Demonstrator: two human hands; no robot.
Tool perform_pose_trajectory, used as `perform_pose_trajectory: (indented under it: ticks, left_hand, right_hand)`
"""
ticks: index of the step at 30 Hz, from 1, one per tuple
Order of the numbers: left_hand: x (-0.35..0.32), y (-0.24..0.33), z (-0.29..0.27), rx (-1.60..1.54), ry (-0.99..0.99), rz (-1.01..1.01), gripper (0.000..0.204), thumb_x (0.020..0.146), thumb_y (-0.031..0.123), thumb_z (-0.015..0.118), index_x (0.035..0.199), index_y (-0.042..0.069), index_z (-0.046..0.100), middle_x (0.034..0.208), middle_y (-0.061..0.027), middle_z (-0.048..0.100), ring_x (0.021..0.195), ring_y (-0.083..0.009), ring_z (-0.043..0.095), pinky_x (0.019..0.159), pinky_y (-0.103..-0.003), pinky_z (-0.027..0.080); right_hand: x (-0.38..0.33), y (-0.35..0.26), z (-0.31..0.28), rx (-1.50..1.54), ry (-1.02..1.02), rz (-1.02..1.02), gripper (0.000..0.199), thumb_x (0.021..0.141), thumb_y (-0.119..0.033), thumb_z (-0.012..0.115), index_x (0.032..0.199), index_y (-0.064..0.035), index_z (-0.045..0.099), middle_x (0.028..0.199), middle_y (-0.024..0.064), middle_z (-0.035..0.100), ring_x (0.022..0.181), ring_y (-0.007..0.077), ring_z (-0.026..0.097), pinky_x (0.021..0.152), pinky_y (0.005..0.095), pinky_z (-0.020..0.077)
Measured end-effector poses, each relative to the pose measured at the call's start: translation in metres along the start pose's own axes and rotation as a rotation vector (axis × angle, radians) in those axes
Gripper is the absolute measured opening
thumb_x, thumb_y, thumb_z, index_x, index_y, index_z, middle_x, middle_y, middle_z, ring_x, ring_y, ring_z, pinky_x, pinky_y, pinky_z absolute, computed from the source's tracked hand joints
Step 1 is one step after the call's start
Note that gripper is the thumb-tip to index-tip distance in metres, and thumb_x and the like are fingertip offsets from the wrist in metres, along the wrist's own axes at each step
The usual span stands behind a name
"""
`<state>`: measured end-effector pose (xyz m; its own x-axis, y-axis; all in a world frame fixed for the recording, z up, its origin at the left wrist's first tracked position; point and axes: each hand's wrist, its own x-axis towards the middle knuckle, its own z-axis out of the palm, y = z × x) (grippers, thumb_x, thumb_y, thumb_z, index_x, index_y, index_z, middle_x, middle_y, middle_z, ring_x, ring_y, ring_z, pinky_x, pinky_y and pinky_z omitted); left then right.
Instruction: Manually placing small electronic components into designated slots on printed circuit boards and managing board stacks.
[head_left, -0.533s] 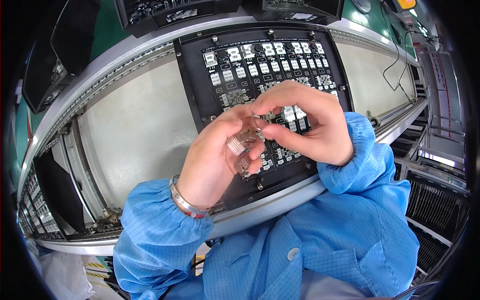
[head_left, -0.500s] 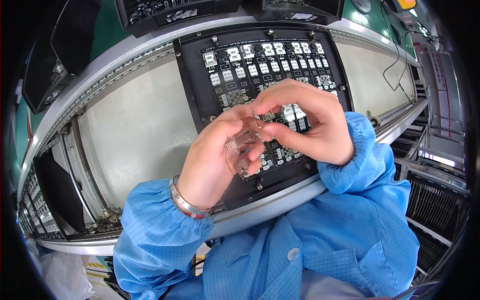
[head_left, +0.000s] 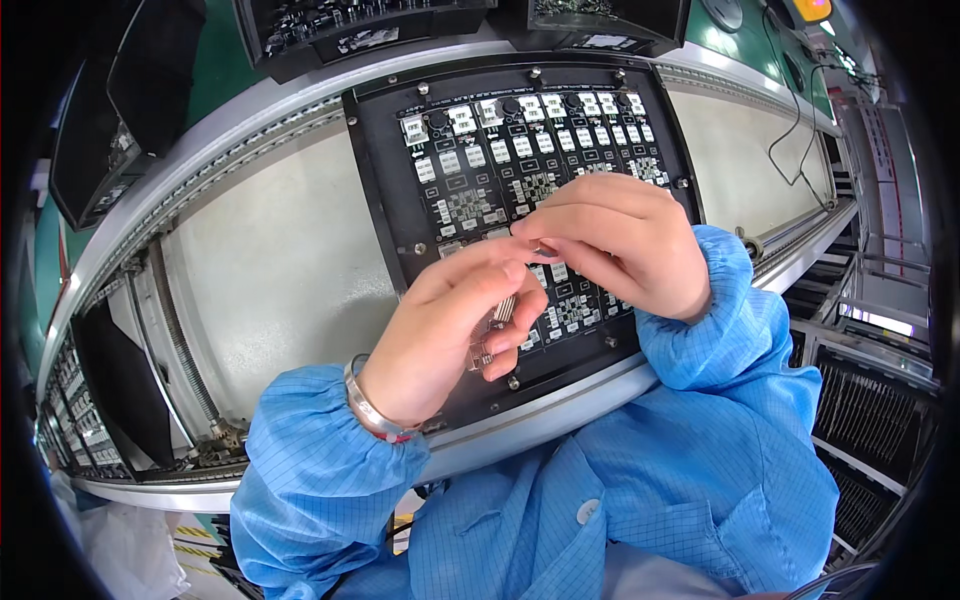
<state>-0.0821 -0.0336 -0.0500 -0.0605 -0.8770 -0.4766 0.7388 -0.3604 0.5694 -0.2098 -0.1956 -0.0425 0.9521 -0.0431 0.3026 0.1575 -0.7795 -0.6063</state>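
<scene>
My left hand (head_left: 435,315) is closed, its fingers curled round several small parts with rows of thin metal pins (head_left: 503,309); much of the bunch is hidden. At its fingertips my right hand (head_left: 635,245) pinches a small dark piece (head_left: 545,251), too small to name. The two hands meet there, thumb and index tips close together. Below them lies a black circuit board panel (head_left: 458,182) bearing rows of white components, held in a black frame (head_left: 376,190) with screws along its rim. My hands cover its middle.
The frame sits on a rail conveyor with a pale bed (head_left: 280,250). Black parts bins (head_left: 365,45) stand along the far side, another bin (head_left: 105,150) at far left. A thin black cable (head_left: 785,140) lies at right, near a metal rack (head_left: 865,430).
My left hand has turned, its fingers closing further over the pinned parts. My right hand has shifted slightly down, and the fingertips have moved a little toward the right.
</scene>
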Motion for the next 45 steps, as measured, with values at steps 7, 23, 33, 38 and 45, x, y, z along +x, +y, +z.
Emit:
perform_pose_trajectory:
  ticks: [7,23,33,38,45]
  left_hand:
    - [0.002,-0.005,0.008,0.127,0.016,0.015,0.028,0.094,0.022,0.048,0.115,0.004,0.055,0.073,-0.0017,0.047,0.057,-0.0064,0.038,0.044,-0.02,0.034]
    - [0.011,-0.005,0.0,-0.4,0.036,0.086,0.037,0.087,0.017,0.039,0.118,0.0,0.051,0.093,-0.0097,0.056,0.071,-0.0153,0.048,0.058,-0.027,0.042]
    - [0.018,-0.009,0.007,-0.517,0.066,0.08,0.034,0.085,0.013,0.04,0.113,0.001,0.054,0.096,-0.0121,0.056,0.077,-0.019,0.051,0.059,-0.028,0.043]
    - [0.02,-0.011,0.007,-0.494,0.068,0.091,0.032,0.083,0.012,0.041,0.111,0.002,0.054,0.095,-0.0116,0.056,0.076,-0.0185,0.05,0.057,-0.028,0.043]
    - [0.02,-0.011,0.003,-0.481,0.072,0.094,0.031,0.083,0.012,0.042,0.11,0.002,0.054,0.094,-0.0111,0.056,0.075,-0.0181,0.05,0.056,-0.027,0.042]
  right_hand:
    - [-0.005,0.002,-0.004,0.172,0.032,-0.084,0.024,0.072,0.012,0.058,0.092,0.0012,0.067,0.096,0.014,0.065,0.088,0.0275,0.064,0.075,0.0344,0.0532]
    - [0.022,0.083,-0.03,-0.238,0.065,0.064,0.019,0.076,0.004,0.062,0.094,-0.002,0.066,0.099,0.0059,0.061,0.084,0.0201,0.062,0.076,0.0277,0.0501]
    - [0.017,0.083,-0.024,-0.244,0.039,0.202,0.049,0.072,0.004,0.064,0.117,-0.0076,0.05,0.092,0.0084,0.062,0.091,0.0232,0.063,0.081,0.0317,0.0503]
    - [0.017,0.086,-0.026,-0.268,0.033,0.172,0.05,0.072,0.005,0.064,0.118,-0.0077,0.049,0.092,0.008,0.062,0.091,0.0228,0.062,0.081,0.0322,0.0504]
    - [0.021,0.084,-0.016,-0.329,0.035,0.129,0.05,0.072,0.004,0.064,0.118,-0.0085,0.049,0.092,0.0084,0.062,0.091,0.0248,0.062,0.079,0.0336,0.0505]
